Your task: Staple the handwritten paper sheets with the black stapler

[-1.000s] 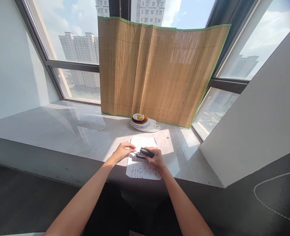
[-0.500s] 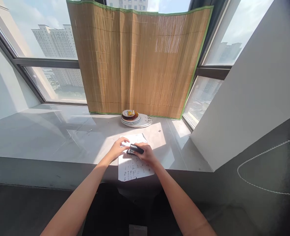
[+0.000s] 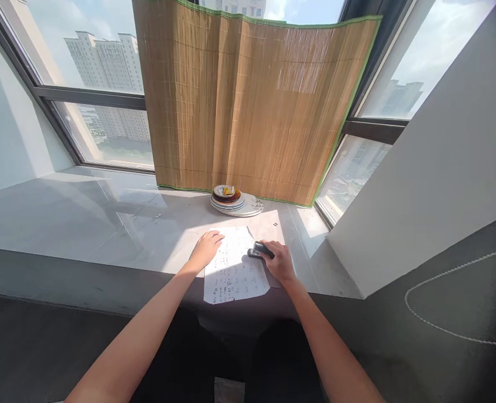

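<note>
White paper [image 3: 233, 274] with rows of handwriting lies on the window ledge, its near end reaching past the ledge's front edge. My left hand [image 3: 206, 247] rests on the paper's upper left side, fingers stretched out flat and holding nothing. A small black stapler [image 3: 261, 250] is in my right hand [image 3: 280, 262], over the right edge of the sheet. My fingers wrap round its back end, and its front points left. Whether the stapler touches the paper I cannot tell.
Behind the paper a stack of plates [image 3: 229, 202] stands on the ledge [image 3: 80, 224], with a yellow packet [image 3: 228, 191] on top. Two tiny dark pieces [image 3: 275, 224] lie to the right. A bamboo blind [image 3: 248, 112] hangs at the back; a beaded cord [image 3: 407, 299] hangs at right.
My right hand has moved right with the stapler, from the middle of the paper to its right edge. The left hand has come away from the stapler and flattened on the sheet.
</note>
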The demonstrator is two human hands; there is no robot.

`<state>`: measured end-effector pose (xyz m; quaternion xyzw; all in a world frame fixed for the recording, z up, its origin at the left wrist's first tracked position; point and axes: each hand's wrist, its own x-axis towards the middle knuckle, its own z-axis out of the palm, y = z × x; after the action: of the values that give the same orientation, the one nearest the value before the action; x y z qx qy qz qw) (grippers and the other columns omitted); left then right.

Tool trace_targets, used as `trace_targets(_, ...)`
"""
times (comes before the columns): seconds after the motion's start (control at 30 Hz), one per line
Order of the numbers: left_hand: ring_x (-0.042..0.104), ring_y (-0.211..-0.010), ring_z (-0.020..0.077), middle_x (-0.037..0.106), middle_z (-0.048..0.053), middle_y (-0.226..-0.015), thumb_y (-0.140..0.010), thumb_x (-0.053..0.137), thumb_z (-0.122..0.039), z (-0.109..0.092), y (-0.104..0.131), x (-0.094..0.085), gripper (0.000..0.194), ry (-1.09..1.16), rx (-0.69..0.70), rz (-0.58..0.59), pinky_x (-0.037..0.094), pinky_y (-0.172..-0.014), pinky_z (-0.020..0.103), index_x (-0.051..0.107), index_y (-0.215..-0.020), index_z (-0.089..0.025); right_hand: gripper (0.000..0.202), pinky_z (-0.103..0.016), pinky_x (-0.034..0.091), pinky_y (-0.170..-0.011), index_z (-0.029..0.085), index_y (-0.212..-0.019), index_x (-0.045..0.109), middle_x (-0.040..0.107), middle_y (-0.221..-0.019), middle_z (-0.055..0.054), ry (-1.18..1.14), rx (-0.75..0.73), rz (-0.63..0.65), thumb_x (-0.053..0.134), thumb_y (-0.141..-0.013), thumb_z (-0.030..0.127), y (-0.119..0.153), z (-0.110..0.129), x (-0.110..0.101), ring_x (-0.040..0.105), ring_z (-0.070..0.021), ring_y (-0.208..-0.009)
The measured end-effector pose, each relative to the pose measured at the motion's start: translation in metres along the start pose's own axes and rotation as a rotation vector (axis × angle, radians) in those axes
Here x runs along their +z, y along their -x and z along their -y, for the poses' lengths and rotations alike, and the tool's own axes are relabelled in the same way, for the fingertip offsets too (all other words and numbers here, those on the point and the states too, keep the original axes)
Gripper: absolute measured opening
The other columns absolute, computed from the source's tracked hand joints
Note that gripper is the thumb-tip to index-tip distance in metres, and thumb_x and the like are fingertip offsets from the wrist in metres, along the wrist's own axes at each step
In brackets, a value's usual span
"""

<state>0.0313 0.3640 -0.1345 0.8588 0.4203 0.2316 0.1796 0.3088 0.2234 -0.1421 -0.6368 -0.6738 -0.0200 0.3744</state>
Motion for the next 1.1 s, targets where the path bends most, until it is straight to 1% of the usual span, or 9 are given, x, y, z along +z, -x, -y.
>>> trace_targets(0.07,0.053,-0.135,0.0297,0.063,0.01,-0.147,-0.105,0.047,-0.028,0.001,0.0,0.001,0.034,0.027,-0.008,-0.01,0.034,-0.121,0.044,0.074,-0.126,-0.025,0.034,-0.042,0.045,-0.094,0.028,-0.129,0.073,0.077,-0.119,-0.01,0.061,0.08,-0.069,0.063,-0.097,0.022,0.007,-0.017,-0.016,0.07,-0.0308,-0.111)
trace_targets(0.17,0.053,-0.133,0.0293,0.065,0.009,-0.143,-0.104,0.05,-0.027,0.001,0.0,0.002,0.031,0.068,-0.018,-0.029,0.034,-0.121,0.042,0.075,-0.122,-0.025,0.034,-0.044,0.044,-0.095,0.029,-0.128,0.074,0.077,-0.118,-0.009,0.1,0.105,-0.068,0.059,-0.098,0.023,0.009,-0.027,-0.027,0.068,-0.0311,-0.111)
trace_targets(0.37,0.053,-0.133,0.0296,0.065,0.011,-0.142,-0.103,0.046,-0.026,-0.003,0.003,0.001,0.034,0.125,0.005,-0.042,0.031,-0.121,0.043,0.075,-0.121,-0.022,0.035,-0.046,0.046,-0.096,0.028,-0.131,0.073,0.077,-0.12,-0.009,0.057,0.014,0.081,0.061,-0.099,0.026,-0.006,-0.018,-0.021,0.067,-0.0317,-0.112)
trace_targets(0.5,0.053,-0.131,0.0287,0.067,0.009,-0.139,-0.103,0.048,-0.027,-0.006,0.006,-0.002,0.032,0.149,0.02,-0.055,0.031,-0.121,0.044,0.076,-0.119,-0.025,0.035,-0.046,0.048,-0.097,0.028,-0.132,0.073,0.075,-0.126,-0.01,0.047,-0.039,0.142,0.062,-0.099,0.025,-0.013,-0.017,-0.02,0.067,-0.0322,-0.116)
trace_targets(0.63,0.053,-0.131,0.0291,0.07,0.006,-0.136,-0.098,0.058,-0.027,-0.007,0.006,-0.004,0.027,0.247,-0.007,-0.065,0.032,-0.123,0.044,0.078,-0.115,-0.031,0.033,-0.045,0.05,-0.096,0.029,-0.128,0.074,0.075,-0.125,-0.009,0.049,-0.074,0.169,0.066,-0.096,0.024,-0.022,-0.014,-0.018,0.068,-0.0317,-0.112)
trace_targets(0.77,0.053,-0.131,0.0293,0.07,0.005,-0.137,-0.096,0.06,-0.025,-0.006,0.006,-0.003,0.027,0.297,0.004,-0.05,0.029,-0.125,0.044,0.079,-0.114,-0.031,0.035,-0.042,0.051,-0.094,0.031,-0.129,0.074,0.076,-0.115,-0.007,0.069,-0.097,0.191,0.066,-0.096,0.021,-0.039,-0.01,-0.007,0.067,-0.0295,-0.108)
trace_targets(0.9,0.054,-0.132,0.0295,0.069,0.007,-0.14,-0.098,0.057,-0.027,-0.004,0.007,0.0,0.028,0.288,0.038,-0.047,0.028,-0.125,0.045,0.079,-0.114,-0.032,0.045,-0.044,0.052,-0.097,0.027,-0.141,0.068,0.072,-0.112,-0.009,0.069,-0.088,0.121,0.063,-0.096,0.02,-0.063,-0.016,0.015,0.064,-0.0289,-0.107)
trace_targets(1.0,0.055,-0.132,0.0308,0.07,0.006,-0.139,-0.098,0.056,-0.029,-0.002,0.007,0.002,0.029,0.254,0.041,-0.045,0.029,-0.125,0.046,0.08,-0.114,-0.033,0.05,-0.044,0.051,-0.096,0.026,-0.146,0.065,0.071,-0.112,-0.009,0.081,-0.098,0.124,0.061,-0.097,0.018,-0.081,-0.025,0.032,0.062,-0.0276,-0.103)
trace_targets(1.1,0.058,-0.132,0.032,0.071,0.006,-0.136,-0.098,0.056,-0.03,-0.002,0.006,0.003,0.03,0.23,0.044,-0.058,0.031,-0.125,0.046,0.082,-0.113,-0.032,0.05,-0.042,0.05,-0.094,0.029,-0.146,0.065,0.07,-0.117,-0.009,0.121,-0.073,0.109,0.06,-0.098,0.017,-0.092,-0.031,0.045,0.06,-0.0262,-0.103)
